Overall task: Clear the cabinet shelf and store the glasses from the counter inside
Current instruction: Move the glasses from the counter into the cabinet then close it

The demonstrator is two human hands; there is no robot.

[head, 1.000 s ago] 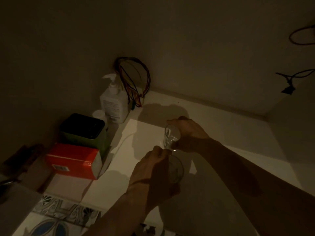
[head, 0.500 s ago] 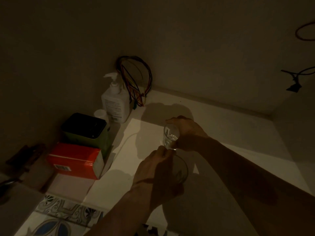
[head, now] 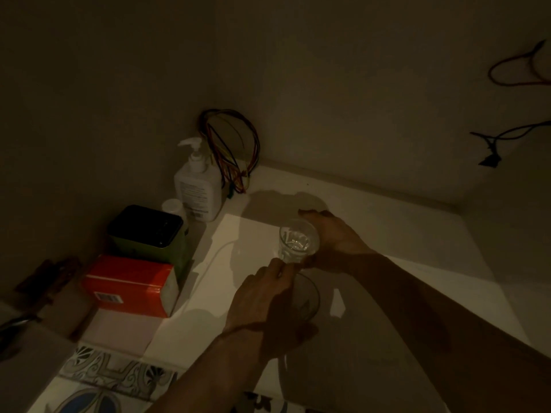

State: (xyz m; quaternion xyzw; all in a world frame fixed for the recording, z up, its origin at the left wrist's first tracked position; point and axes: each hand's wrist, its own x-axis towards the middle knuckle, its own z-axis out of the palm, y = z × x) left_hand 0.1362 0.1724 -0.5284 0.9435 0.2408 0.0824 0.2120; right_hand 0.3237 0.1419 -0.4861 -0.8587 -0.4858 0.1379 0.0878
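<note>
Barely shifted, both hands [head: 334, 242] [head: 262, 302] grip glasses [head: 298, 241] [head: 307, 299] near a red box [head: 131, 284].

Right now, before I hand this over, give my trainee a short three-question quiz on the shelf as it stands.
1. True or false: the right hand holds the far glass on the shelf.
2. What stands directly behind the red box? A) green tin B) pump bottle C) wire bundle
3. What does the left hand grip?

Key: 1 true; 2 A; 3 the near glass, partly hidden by that hand.
</note>
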